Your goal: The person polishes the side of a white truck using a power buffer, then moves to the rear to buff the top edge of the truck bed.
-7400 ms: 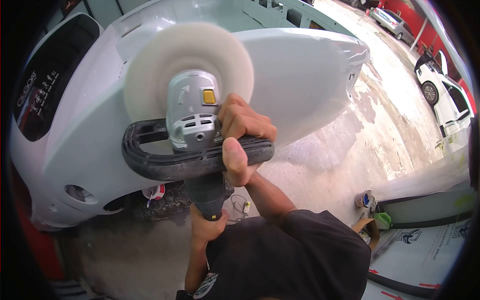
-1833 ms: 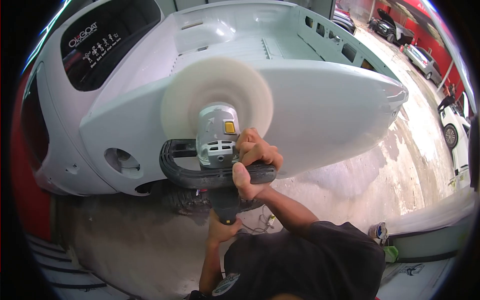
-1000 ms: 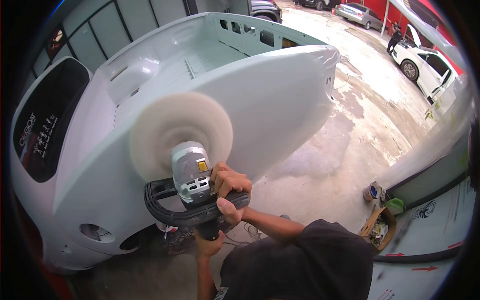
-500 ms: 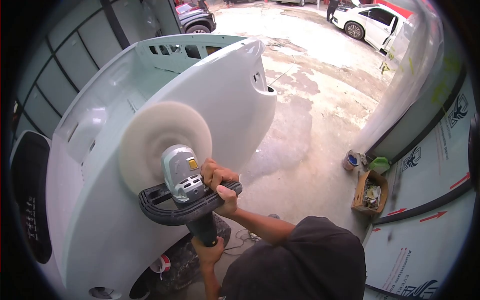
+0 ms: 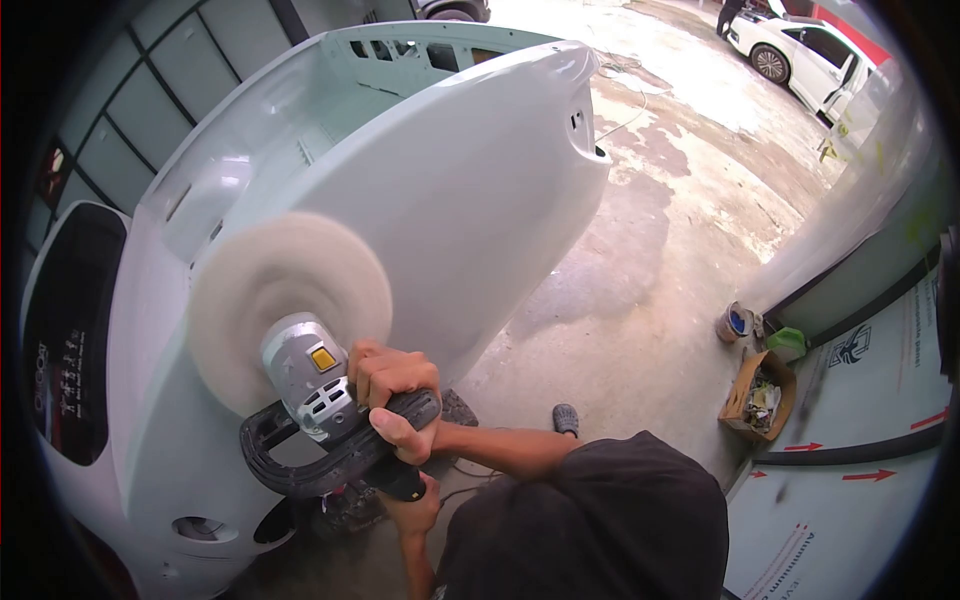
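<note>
A grey and black power polisher [image 5: 308, 375] has its round, pale pad [image 5: 335, 250] against the side of a glossy white vehicle body [image 5: 470, 170]. The pad is smeared by spinning. My right hand [image 5: 395, 390] is wrapped round the right side of the black loop handle [image 5: 262, 465], thumb towards me. Lower down, my left hand [image 5: 412, 508] closes round the polisher's dark rear grip [image 5: 400, 487]; the handle partly hides it. A yellow button [image 5: 323, 358] shows on the grey head.
On the concrete floor [image 5: 590, 270] at right stand a cardboard box [image 5: 745, 400] of scraps, a small bucket [image 5: 733, 322] and a green container [image 5: 790, 343]. A panelled wall [image 5: 850, 500] borders the right side. A grey clog [image 5: 566, 418] shows below. A white car [image 5: 805, 55] is parked behind.
Both hands have carried the polisher left and slightly down along the white body, the pad still turning. The view has shifted, and a clog now shows more fully.
</note>
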Tool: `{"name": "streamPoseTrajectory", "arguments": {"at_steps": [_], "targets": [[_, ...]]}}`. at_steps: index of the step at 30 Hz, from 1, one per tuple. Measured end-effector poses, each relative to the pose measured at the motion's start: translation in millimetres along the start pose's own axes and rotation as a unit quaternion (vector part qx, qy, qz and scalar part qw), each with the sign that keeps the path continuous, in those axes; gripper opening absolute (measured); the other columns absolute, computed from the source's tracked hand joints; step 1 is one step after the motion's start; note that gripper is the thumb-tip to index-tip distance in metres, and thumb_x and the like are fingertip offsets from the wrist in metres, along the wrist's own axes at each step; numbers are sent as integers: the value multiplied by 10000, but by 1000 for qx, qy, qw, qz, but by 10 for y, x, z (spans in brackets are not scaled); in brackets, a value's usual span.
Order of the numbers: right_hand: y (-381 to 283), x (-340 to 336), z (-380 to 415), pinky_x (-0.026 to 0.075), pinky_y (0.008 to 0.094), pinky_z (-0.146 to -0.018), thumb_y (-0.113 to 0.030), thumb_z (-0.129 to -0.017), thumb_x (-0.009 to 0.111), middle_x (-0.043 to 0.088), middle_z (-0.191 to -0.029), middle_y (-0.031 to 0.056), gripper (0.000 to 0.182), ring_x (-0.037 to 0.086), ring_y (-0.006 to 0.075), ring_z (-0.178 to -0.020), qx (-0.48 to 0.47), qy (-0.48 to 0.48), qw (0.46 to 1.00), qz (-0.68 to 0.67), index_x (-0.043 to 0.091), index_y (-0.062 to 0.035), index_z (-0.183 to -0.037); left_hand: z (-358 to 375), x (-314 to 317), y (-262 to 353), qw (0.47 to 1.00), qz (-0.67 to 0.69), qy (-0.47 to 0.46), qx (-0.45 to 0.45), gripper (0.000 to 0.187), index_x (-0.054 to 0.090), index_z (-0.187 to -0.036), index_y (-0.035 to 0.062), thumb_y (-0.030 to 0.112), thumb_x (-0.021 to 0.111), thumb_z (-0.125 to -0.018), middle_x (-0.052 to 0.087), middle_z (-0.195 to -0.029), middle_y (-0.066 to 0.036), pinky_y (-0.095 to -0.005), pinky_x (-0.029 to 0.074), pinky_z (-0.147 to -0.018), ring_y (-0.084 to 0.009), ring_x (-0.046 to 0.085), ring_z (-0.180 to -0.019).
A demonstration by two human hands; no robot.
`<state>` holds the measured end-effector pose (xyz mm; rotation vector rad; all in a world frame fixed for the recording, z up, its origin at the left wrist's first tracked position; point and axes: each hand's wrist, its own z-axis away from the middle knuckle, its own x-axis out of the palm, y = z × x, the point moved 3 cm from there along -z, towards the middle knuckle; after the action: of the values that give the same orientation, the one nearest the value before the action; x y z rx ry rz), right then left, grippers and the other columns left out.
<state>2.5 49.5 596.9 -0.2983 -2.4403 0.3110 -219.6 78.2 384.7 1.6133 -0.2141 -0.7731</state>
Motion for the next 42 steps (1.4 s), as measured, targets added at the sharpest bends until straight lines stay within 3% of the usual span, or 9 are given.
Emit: {"name": "streamPoseTrajectory", "arguments": {"at_steps": [7, 10, 13, 18, 21, 27, 32, 38, 42], "targets": [[-266, -713, -568, 398, 340, -675, -188, -728, 617, 487, -574, 62, 289, 452, 205, -604, -16, 52, 998, 39, 431, -33, -569, -292, 715, 630, 997, -45, 21, 59, 225, 573, -915, 3, 36, 751, -782, 592, -770, -43, -310, 505, -645, -145, 612, -665], [-407, -1115, -813, 380, 334, -666, -186, -755, 583, 466, -585, 70, 296, 438, 198, -636, -27, 74, 995, 68, 410, -21, -582, -518, 1066, 845, 995, -82, -38, 36, 428, 556, -1044, -50, 106, 794, -725, 601, -892, -115, -374, 523, -765, -206, 627, -791], [-497, -1396, -1007, 337, 338, -655, -230, -746, 547, 420, -568, 67, 323, 394, 202, -672, -17, 131, 988, 84, 368, -39, -557, -662, 1280, 1211, 989, -99, -56, 92, 383, 581, -1029, -57, 83, 773, -728, 644, -925, -159, -384, 525, -756, -233, 651, -793], [-525, -1603, -1260, 320, 338, -655, -204, -768, 482, 394, -571, 65, 297, 356, 192, -674, -63, 187, 977, 85, 332, -53, -560, -873, 1405, 1973, 986, -74, -124, 85, 507, 544, -1175, -70, 75, 766, -743, 668, -1053, -228, -405, 514, -826, -257, 664, -914], [-520, -1586, -1230, 320, 339, -654, -212, -770, 485, 395, -568, 63, 302, 358, 190, -669, -67, 193, 975, 92, 337, -54, -558, -842, 1363, 1971, 969, -76, -51, 229, 668, 466, -1313, -69, 91, 785, -748, 623, -1132, -222, -407, 490, -909, -260, 625, -1029], [-391, -1150, -854, 349, 335, -670, -227, -763, 516, 428, -566, 59, 312, 389, 190, -672, -55, 164, 982, 81, 374, -48, -550, -506, 934, 1672, 975, -49, -33, 215, 987, 240, -1512, -52, 156, 844, -760, 461, -1357, -223, -428, 406, -1064, -337, 497, -1260], [-185, -541, -487, 374, 339, -637, -231, -771, 583, 478, -576, 65, 321, 431, 203, -662, -51, 102, 992, 57, 424, -43, -566, -323, 378, 910, 971, -101, 62, 207, 1013, 106, -1587, -31, 24, 784, -836, 504, -1306, -164, -347, 517, -928, -217, 626, -1040], [-77, -156, -215, 392, 349, -688, -222, -731, 594, 485, -570, 72, 291, 456, 223, -621, -48, 51, 996, 61, 439, -41, -563, -118, 70, 643, 970, -100, 106, 194, 958, 111, -1585, -30, -18, 736, -859, 521, -1278, -178, -348, 535, -931, -215, 633, -1042], [-83, -264, -253, 385, 347, -684, -224, -731, 594, 485, -573, 65, 295, 455, 220, -625, -46, 63, 996, 54, 429, -45, -563, -126, 204, 964, 951, -166, 109, 238, 937, 137, -1572, -39, -19, 729, -846, 490, -1322, -208, -371, 509, -973, -254, 616, -1091]]}}
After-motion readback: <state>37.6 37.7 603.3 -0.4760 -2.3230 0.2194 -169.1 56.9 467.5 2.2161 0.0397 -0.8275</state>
